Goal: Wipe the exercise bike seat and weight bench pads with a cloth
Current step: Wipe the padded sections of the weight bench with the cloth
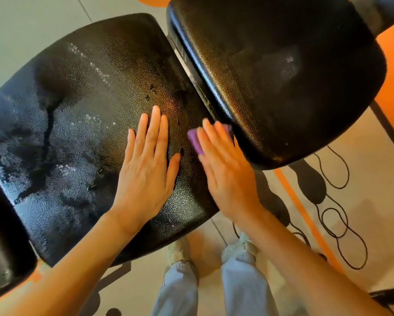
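Pale floor tiles (31,30) with orange patches and black looping line patterns lie under a black weight bench. Its long pad (88,99) fills the left and centre of the view, its pebbled skin worn and blotched with pale streaks and a dark crack on the left part. A second pad (282,65) sits to the right, tilted up, with a narrow gap between the two.

Left hand (148,169) lies flat on the long pad near its right end, fingers straight and close together, holding nothing. Right hand (223,167) presses a purple cloth (194,140) onto the same pad right at the gap, fingers straight over it; the cloth peeks out beside and beyond the fingers, touching the second pad's edge.

Below, light trousers (243,288) and pale shoes (239,249) stand on the floor.
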### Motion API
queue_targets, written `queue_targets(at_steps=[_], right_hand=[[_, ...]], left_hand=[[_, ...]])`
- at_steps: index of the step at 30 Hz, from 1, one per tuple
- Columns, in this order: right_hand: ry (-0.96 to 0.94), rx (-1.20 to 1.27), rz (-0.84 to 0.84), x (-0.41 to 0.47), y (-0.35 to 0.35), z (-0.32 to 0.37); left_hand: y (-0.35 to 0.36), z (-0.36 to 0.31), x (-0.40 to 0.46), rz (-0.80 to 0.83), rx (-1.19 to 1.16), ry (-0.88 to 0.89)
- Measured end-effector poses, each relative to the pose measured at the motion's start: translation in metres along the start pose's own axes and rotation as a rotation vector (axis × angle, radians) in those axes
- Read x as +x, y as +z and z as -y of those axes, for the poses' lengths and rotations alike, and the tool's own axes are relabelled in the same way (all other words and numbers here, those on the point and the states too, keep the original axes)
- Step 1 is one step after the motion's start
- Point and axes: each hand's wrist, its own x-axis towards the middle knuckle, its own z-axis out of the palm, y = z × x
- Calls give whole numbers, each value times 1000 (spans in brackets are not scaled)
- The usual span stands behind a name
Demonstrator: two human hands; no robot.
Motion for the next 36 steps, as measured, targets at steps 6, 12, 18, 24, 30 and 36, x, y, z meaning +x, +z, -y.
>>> queue_targets(at_steps=[6, 12, 18, 24, 30, 36], right_hand=[[-19, -71, 20, -18, -2, -2], [-107, -66, 46, 15, -1, 3], [-122, -154, 118, -32, -4, 2], [-189, -157, 90, 27, 4, 11], [-133, -124, 129, -72, -7, 14], [-129, -191, 100, 44, 14, 35]], left_hand=[[4, 1, 1, -26, 1, 4], [0, 4, 0, -22, -35, 4], [-12, 35, -39, -65, -69, -157], [-8, 64, -68, -56, -81, -239], [-1, 69, -70, -59, -102, -224], [4, 72, -69, -72, -118, -218]])
